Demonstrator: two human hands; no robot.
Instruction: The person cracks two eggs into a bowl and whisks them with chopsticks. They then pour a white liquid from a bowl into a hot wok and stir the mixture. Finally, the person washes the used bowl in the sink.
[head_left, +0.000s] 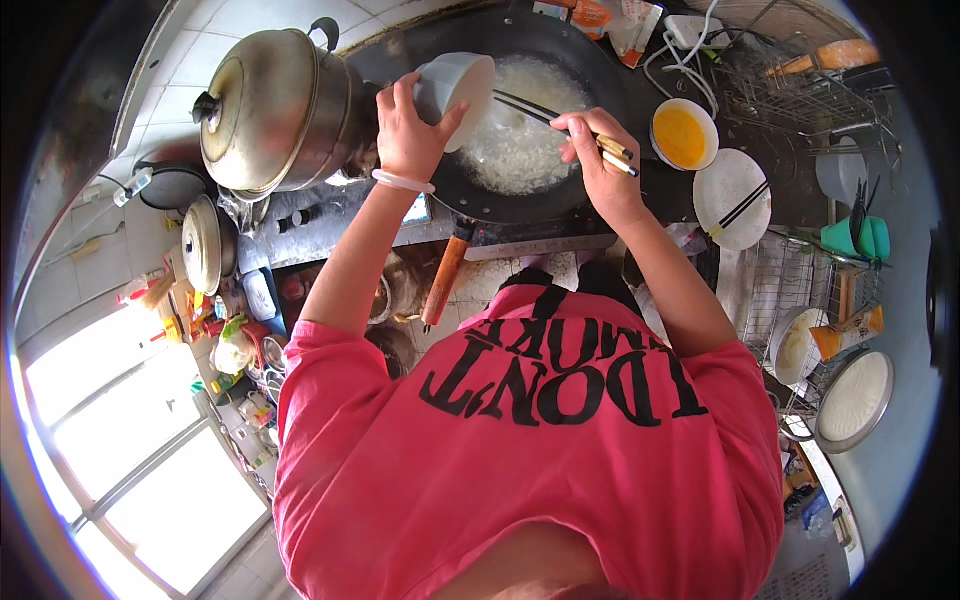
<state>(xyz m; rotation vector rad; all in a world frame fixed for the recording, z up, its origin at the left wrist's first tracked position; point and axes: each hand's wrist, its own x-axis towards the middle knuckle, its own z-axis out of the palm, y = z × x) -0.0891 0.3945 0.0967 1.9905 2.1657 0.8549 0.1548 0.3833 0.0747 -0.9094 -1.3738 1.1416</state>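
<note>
My left hand (415, 124) grips a white bowl (456, 97), tilted on its side over the left part of a black wok (600, 82). Pale lumps in cloudy, bubbling liquid (517, 161) fill the wok's middle. Between the fingers of my right hand (604, 161) is a pair of dark-tipped chopsticks (525, 109), their tips pointing left near the bowl's mouth. How much the bowl holds cannot be seen. A wooden wok handle (446, 281) points towards me below the rim. Right of the wok stands a bowl of beaten egg (679, 133).
A large lidded steel pot (262, 112) stands left of the wok. A white plate (727, 187) with a second pair of chopsticks (739, 210) lies at right. Beyond it are wire racks (787, 300). A white cable (679, 64) loops behind the egg bowl.
</note>
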